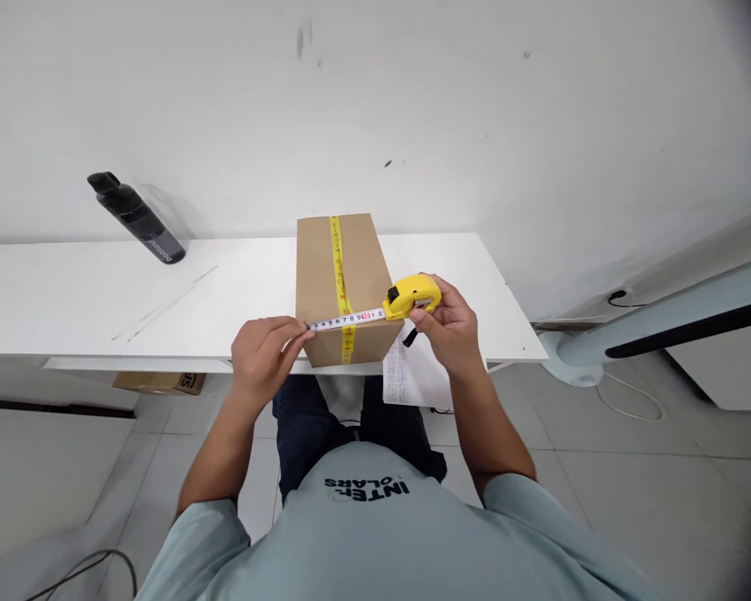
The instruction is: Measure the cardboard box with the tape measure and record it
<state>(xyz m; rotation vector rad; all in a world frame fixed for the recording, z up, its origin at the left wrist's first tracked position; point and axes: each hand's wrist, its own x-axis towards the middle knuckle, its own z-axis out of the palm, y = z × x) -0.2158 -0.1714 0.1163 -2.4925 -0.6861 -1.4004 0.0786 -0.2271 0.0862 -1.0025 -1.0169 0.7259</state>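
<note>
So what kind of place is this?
Maybe a workroom or office: there's a long white table, a brown cardboard box on it, and a rounded yellow tape measure pulled out across the box.

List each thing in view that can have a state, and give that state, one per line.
Tape measure, blade pulled out
Box, taped shut
Bottle, standing, cap on
Paper, overhanging the table's edge
Left hand, pinching the blade's end
Right hand, gripping the tape measure

Mostly singles, couple of twos
So that's two hands [259, 355], two boxes [316, 267], then just one each of these: tape measure [418, 292], bottle [138, 221], table [244, 292], paper [426, 377], tee [375, 534].
</note>
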